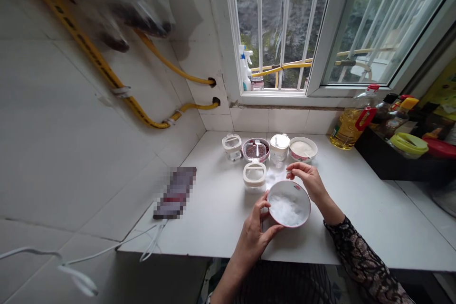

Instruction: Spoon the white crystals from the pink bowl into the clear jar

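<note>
My left hand (257, 224) grips the near left side of a white bowl (307, 213), thumb along its front and fingers at its rim. White, grainy stuff (289, 210) covers the bowl's bottom. Just beyond the far rim is my right hand (308, 178), its thumb and fingertips pinched together; whatever is between them is too small to make out. A lidded clear jar (254, 185) stands left of the bowl. Behind are another lidded jar (232, 148), a bowl of dark red stuff (249, 152) with a clear lid and white spoon on it, a white-topped jar (280, 146) and a bowl of pale grains (302, 147).
A blurred-out flat object (175, 194) with a white cable (153, 242) lies on the counter (213, 218) at left. An oil bottle (347, 126) and a black box (377, 156) of condiments stand at right. Yellow pipes (142, 116) run along the left wall.
</note>
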`<state>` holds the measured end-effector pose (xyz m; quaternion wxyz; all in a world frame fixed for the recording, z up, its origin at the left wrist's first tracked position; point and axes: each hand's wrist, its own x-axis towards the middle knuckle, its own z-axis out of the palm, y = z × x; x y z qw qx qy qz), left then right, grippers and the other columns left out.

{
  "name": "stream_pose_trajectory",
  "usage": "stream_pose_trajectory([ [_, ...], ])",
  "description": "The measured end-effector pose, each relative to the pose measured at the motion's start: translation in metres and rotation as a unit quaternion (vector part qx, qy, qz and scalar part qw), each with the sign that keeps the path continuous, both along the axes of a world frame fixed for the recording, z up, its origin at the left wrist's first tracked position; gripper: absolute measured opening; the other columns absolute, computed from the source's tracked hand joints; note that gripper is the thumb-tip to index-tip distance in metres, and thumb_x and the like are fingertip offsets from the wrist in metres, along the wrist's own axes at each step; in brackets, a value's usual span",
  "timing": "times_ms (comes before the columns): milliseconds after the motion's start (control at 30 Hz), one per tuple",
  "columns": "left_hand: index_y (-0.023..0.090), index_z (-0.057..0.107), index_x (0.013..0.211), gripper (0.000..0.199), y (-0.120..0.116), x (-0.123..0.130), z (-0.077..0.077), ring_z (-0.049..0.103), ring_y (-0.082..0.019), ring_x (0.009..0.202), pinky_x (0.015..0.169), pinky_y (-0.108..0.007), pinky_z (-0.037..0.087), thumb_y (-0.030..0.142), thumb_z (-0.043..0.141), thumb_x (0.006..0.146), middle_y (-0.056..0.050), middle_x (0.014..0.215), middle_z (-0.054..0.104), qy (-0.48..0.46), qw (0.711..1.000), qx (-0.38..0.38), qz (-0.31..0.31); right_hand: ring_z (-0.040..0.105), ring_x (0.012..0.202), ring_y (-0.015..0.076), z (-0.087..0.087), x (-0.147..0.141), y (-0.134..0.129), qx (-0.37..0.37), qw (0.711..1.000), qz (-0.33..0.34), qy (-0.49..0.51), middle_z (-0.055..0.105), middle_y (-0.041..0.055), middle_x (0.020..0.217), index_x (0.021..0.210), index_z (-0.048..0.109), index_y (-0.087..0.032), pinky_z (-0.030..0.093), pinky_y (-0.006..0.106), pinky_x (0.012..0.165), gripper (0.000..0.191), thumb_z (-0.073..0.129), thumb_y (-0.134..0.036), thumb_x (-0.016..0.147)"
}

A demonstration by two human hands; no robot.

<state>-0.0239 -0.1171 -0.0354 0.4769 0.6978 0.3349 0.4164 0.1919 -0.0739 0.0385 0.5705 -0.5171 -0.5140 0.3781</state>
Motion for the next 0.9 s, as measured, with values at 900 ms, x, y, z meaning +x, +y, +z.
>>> stream_pose_trajectory([
  [900,0.025,0.049,0.111,0.036,-0.001,0.0,0.0,0.066,-0.028,0.123,0.096,-0.042,0.06,0.03,0.073,0.086,-0.018,0.155,0.045,-0.004,1.0,0.003,-0.007,0.059,0.063,0.0177,-0.001,0.006,-0.009,0.159,0.912,0.003,-0.379,0.068,-0.0003,0.063,0.071,0.069,-0.022,0.047,0.04,0.084,0.021,0.053,-0.009,0.077],
])
